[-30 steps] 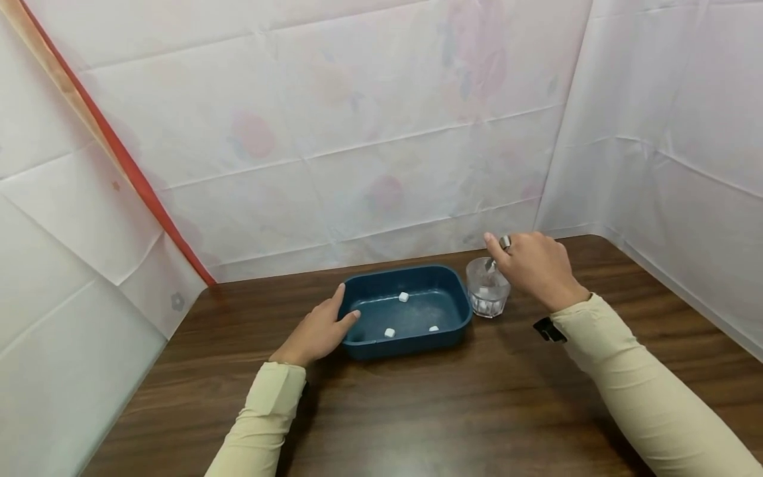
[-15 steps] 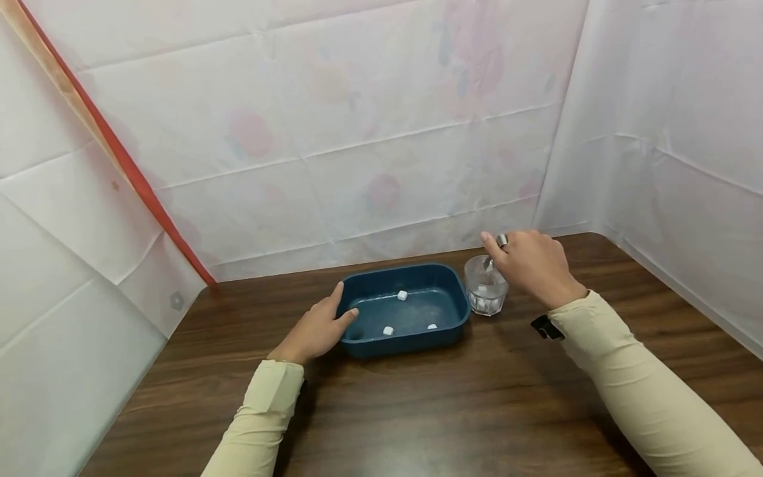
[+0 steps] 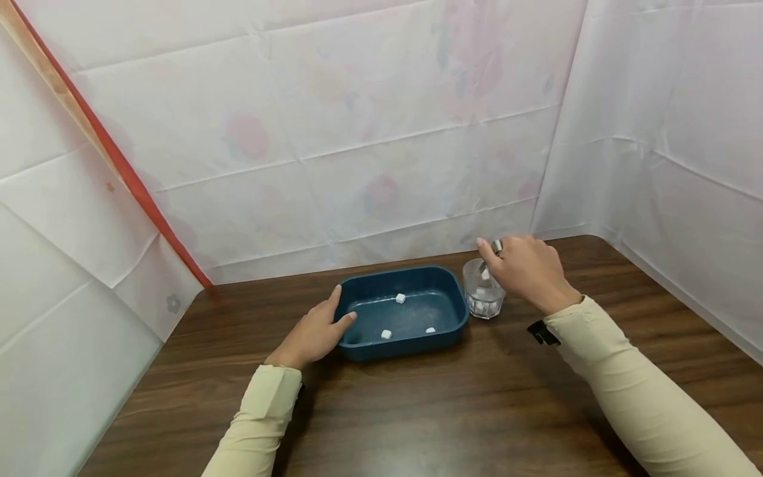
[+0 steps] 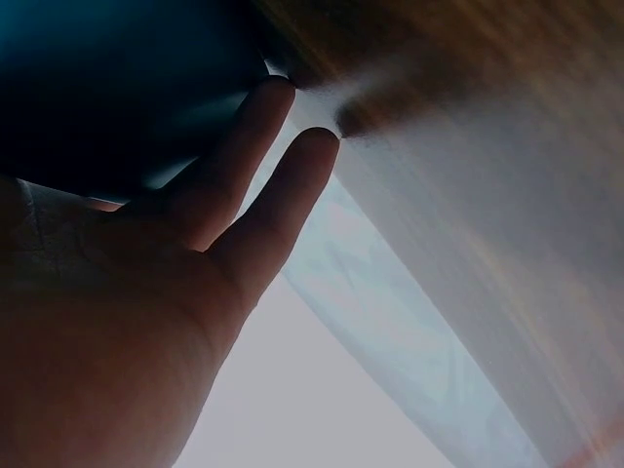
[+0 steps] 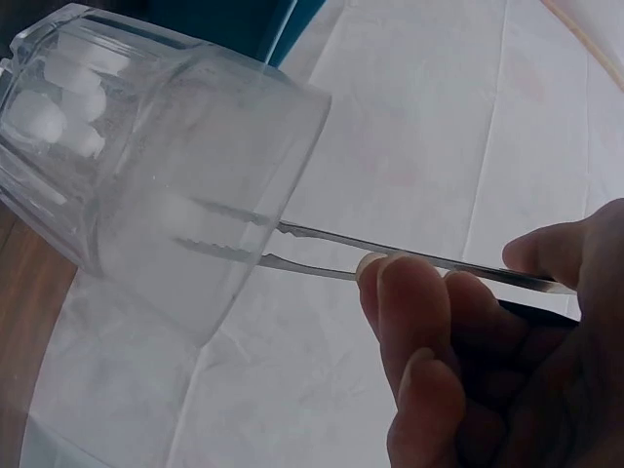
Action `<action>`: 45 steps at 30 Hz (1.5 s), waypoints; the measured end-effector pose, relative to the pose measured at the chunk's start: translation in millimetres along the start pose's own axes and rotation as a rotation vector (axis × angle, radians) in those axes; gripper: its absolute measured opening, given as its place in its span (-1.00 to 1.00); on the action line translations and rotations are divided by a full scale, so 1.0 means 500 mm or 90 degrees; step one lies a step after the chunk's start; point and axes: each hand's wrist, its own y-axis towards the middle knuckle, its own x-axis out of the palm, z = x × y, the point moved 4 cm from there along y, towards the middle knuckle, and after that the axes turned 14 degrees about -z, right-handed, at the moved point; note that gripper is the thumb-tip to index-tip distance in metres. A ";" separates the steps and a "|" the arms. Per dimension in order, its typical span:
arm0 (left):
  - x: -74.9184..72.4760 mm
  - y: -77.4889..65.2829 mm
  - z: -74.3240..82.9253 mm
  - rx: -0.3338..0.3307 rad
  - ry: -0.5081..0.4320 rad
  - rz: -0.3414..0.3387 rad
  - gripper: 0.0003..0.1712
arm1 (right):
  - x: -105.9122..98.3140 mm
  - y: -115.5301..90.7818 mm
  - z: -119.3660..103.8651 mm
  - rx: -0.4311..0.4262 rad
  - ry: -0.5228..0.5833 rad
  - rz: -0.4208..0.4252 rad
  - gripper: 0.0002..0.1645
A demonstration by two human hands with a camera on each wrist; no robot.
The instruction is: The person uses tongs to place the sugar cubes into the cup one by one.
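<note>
My left hand (image 3: 314, 329) grips the left end of a dark blue tray (image 3: 411, 343), thumb over the rim and fingers along the outer wall. The left wrist view shows two of those fingers (image 4: 283, 195) extended beside the dark tray. In the tray lie small white cubes, one (image 3: 401, 299) toward the back and two near the front. My right hand (image 3: 527, 270) pinches slim metal tongs (image 5: 390, 250), whose serrated tips reach inside a clear glass (image 3: 484, 306). A white cube (image 3: 485, 273) shows at the tips. Several more white pieces (image 5: 41, 117) sit at the glass's bottom.
The glass stands close against the tray's right end on a brown wooden table (image 3: 405, 411). White patterned sheeting (image 3: 381, 146) rises behind the table and along both sides. A red strip (image 3: 137, 185) runs down the left corner.
The white cube at the tong tips now shows more clearly inside the glass. Left hand and tray hold their place; the head view has shifted slightly.
</note>
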 end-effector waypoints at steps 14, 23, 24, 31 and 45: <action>0.004 0.013 0.015 -0.012 -0.008 0.003 -0.09 | -0.009 -0.007 0.011 0.013 -0.001 -0.007 -0.20; 0.005 0.017 0.020 -0.009 -0.013 0.005 -0.10 | -0.019 -0.015 0.016 -0.010 0.001 0.024 -0.20; 0.005 0.018 0.021 -0.009 -0.012 0.005 -0.09 | -0.020 -0.016 0.016 -0.014 0.004 0.031 -0.20; 0.015 0.016 0.020 -0.022 -0.008 -0.009 -0.08 | -0.013 -0.026 0.018 -0.041 0.002 0.061 -0.21; 0.008 0.007 0.016 -0.003 -0.020 0.001 -0.09 | -0.043 -0.032 -0.005 -0.195 0.035 0.308 -0.31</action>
